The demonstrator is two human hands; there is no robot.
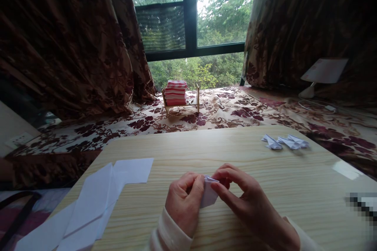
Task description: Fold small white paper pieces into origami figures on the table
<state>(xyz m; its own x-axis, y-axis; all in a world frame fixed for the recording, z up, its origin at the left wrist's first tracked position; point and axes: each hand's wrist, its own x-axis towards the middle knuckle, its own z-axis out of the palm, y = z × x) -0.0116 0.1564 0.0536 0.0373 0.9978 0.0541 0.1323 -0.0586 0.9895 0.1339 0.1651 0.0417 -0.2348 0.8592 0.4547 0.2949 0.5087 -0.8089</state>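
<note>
A small folded piece of white paper (209,195) is held above the near middle of the wooden table. My left hand (186,198) grips its left side, thumb in front and fingers curled behind. At its upper right corner, my right hand (243,192) pinches the paper's edge between thumb and fingers. Folds show along the top edge; the back of the paper is hidden. Loose white paper sheets (91,196) overlap on the table's left side. Several folded white paper pieces (272,142) lie at the far right of the table.
The pale wooden table (165,151) has rounded far corners. Behind it, a flowered cloth (229,111) covers a ledge bearing a small rack (198,100) with pink-striped folded cloths (176,93). A white lamp (324,71) with a cord stands at right. Curtains (88,47) flank the window.
</note>
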